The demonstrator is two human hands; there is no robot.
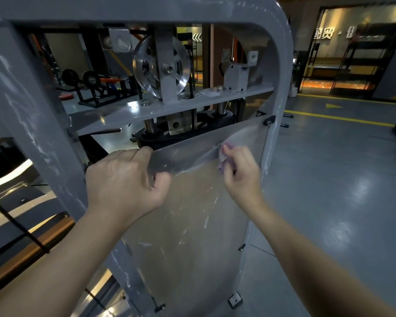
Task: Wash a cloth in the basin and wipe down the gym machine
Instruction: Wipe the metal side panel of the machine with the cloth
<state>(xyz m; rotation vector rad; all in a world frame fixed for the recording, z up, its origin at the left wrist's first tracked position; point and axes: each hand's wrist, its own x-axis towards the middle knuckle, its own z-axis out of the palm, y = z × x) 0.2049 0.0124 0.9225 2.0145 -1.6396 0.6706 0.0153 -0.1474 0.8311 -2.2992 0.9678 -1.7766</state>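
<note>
Machine: grey painted steel frame of a gym machine (30,124) fills the left and upper part of the frame, its rounded corner at upper right; white streaks and smears show on the left upright.
Guard panel: clear scratched plastic shield (188,216) bolted across the lower centre of the frame, running from mid-frame down to the bottom edge; smear marks visible on its surface.
Cloth: small purple-and-white crumpled cloth (222,160) sits at the upper right part of the shield, just under its top edge, pressed against the plastic.
Right hand: right hand (240,170) grasps the cloth, fingers curled round it, most of the cloth hidden under them.
Left hand: left hand (126,179) at centre-left grips the top edge of the shield, fingers hooked over it and thumb on the near face.
Pulley: polished silver spoked pulley wheel (161,66) stands upright in upper centre, above a grey crossbar (169,105).
Surroundings: glossy grey floor with yellow lines (329,170) at right; black weight plates on a rack (87,80) at upper left.
</note>
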